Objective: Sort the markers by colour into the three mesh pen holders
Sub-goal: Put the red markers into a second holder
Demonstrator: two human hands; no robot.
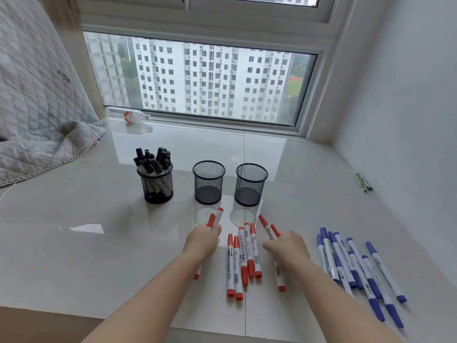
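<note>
Three black mesh pen holders stand in a row on the glossy white sill. The left holder (pixel 158 185) is full of black markers (pixel 153 160). The middle holder (pixel 208 181) and the right holder (pixel 251 183) hold nothing. My left hand (pixel 201 240) grips two red markers (pixel 214 218), tips pointing toward the middle holder. My right hand (pixel 288 248) grips two more red markers (pixel 269 229). Between my hands several red markers (pixel 243 258) lie flat. A pile of blue markers (pixel 356 266) lies to the right of my right hand.
A quilted grey blanket (pixel 37 120) hangs over the sill's left end. A plastic bottle (pixel 129 116) lies by the window frame (pixel 197 118). Small green pens (pixel 362 181) lie near the white wall at right. The sill's front edge runs below my forearms.
</note>
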